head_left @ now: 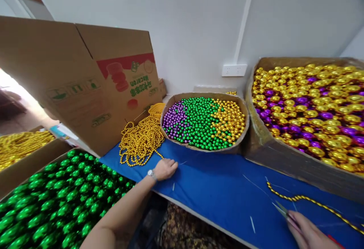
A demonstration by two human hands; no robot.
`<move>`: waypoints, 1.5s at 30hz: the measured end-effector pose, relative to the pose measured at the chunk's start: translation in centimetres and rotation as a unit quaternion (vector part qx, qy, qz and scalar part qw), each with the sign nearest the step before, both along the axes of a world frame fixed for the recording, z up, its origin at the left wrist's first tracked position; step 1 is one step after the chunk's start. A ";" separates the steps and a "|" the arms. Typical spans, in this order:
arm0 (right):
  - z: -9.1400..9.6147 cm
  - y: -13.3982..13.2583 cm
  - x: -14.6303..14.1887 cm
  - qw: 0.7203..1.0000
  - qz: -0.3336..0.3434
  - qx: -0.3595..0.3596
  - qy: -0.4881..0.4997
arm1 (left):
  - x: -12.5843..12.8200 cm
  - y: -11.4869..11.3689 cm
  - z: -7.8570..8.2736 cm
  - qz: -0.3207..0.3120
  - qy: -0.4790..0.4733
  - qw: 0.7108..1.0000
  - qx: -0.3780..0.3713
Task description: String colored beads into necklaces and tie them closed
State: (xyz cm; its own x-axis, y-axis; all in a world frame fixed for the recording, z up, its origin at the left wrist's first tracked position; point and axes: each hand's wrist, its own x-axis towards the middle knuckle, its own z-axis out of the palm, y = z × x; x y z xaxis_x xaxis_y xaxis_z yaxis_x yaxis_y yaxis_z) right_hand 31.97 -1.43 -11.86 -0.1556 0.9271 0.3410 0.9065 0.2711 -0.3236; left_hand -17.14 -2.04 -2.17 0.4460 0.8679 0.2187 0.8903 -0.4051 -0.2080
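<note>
My left hand (165, 168), with a watch on the wrist, rests low over the blue tabletop (207, 182). Its fingers are curled closed around the end of a gold bead string, which runs to it from a heap of gold bead strings (142, 141). At lower right, my right hand (308, 232) grips small scissors (282, 209), blades parted and pointing up-left. Just beyond the blades lies a separate gold bead strand (305, 199), stretching toward the right edge. Thin clear thread shows around its near end.
A cardboard tub (204, 148) of purple, green and gold beads stands mid-table. Right of it is a large box (273, 146) of gold and purple beads. A tall carton (71, 82) stands at left, with large green beads (65, 199) below. Thread scraps (252, 224) lie on the cloth.
</note>
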 end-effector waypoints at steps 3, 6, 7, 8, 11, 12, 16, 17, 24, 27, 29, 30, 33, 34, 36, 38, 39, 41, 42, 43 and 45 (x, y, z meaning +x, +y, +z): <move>3.8 -1.4 -1.1 0.999 0.039 0.006 0.019 | 0.2 -0.2 -1.4 0.020 -0.008 1.000 -0.013; 7.8 -3.7 -2.9 0.993 0.097 0.033 0.053 | 1.6 0.7 -0.7 0.025 -0.047 0.999 -0.007; 8.8 -4.5 -3.7 0.993 0.102 0.028 0.055 | 2.7 1.0 -0.2 0.024 -0.080 0.996 -0.008; 9.6 -5.2 -4.6 0.993 0.100 0.022 0.052 | 4.2 1.3 0.2 0.011 -0.127 0.992 -0.022; 11.2 -7.5 -7.4 0.993 0.108 0.002 0.052 | 11.0 1.2 2.0 -0.092 -0.319 0.931 -0.152; 11.8 -8.3 -8.1 0.992 0.114 -0.001 0.059 | 13.8 0.9 2.6 -0.134 -0.372 0.892 -0.218; 14.3 -11.2 -9.0 0.964 0.110 -0.051 0.236 | 24.9 -0.1 3.6 -0.303 -0.437 0.741 -0.411; 14.9 -12.0 -8.4 0.946 0.084 -0.065 0.306 | 27.1 -0.1 3.4 -0.332 -0.438 0.706 -0.446; 14.2 -17.7 1.7 0.760 -0.209 0.048 0.613 | 34.6 0.0 0.5 -0.356 -0.378 0.667 -0.534; 10.3 -20.2 5.4 0.812 -0.310 0.025 0.494 | 36.6 -0.8 -0.3 -0.392 -0.325 0.734 -0.450; 7.1 -21.7 6.7 0.852 -0.359 -0.017 0.381 | 38.1 -1.5 -1.0 -0.405 -0.273 0.772 -0.407; 5.6 -22.4 7.1 0.857 -0.374 -0.028 0.354 | 38.8 -1.9 -1.4 -0.408 -0.250 0.785 -0.395; 2.4 -23.7 7.0 0.869 -0.393 -0.051 0.298 | 40.6 -2.6 -2.7 -0.411 -0.206 0.799 -0.388; 1.9 -23.9 6.8 0.876 -0.388 -0.059 0.280 | 41.1 -2.7 -3.1 -0.411 -0.199 0.800 -0.389; 1.6 -24.0 6.2 0.895 -0.364 -0.076 0.247 | 41.6 -2.7 -3.6 -0.411 -0.183 0.805 -0.387; 1.8 -23.6 5.7 0.914 -0.333 -0.089 0.212 | 42.0 -2.6 -3.8 -0.410 -0.170 0.811 -0.381; 2.0 -23.4 5.4 0.923 -0.320 -0.094 0.193 | 42.1 -2.6 -3.7 -0.410 -0.164 0.814 -0.377; 2.4 -22.8 5.1 0.935 -0.303 -0.100 0.153 | 42.3 -2.7 -3.6 -0.412 -0.154 0.818 -0.370; 2.5 -22.5 5.1 0.940 -0.298 -0.103 0.132 | 42.4 -2.7 -3.5 -0.413 -0.149 0.820 -0.366; 2.6 -22.3 5.0 0.943 -0.295 -0.104 0.110 | 42.5 -2.8 -3.4 -0.415 -0.145 0.822 -0.362; 2.9 -21.8 5.0 0.948 -0.293 -0.107 0.066 | 42.6 -3.0 -3.3 -0.420 -0.135 0.825 -0.352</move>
State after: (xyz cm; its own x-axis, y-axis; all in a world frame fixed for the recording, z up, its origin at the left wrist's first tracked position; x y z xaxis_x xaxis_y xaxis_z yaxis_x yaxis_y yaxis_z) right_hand 36.99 -23.26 -9.01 0.4393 0.8908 0.1162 0.8287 -0.3519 -0.4352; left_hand 25.45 -5.06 -5.52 0.9726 0.2318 -0.0174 0.2089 -0.8387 0.5029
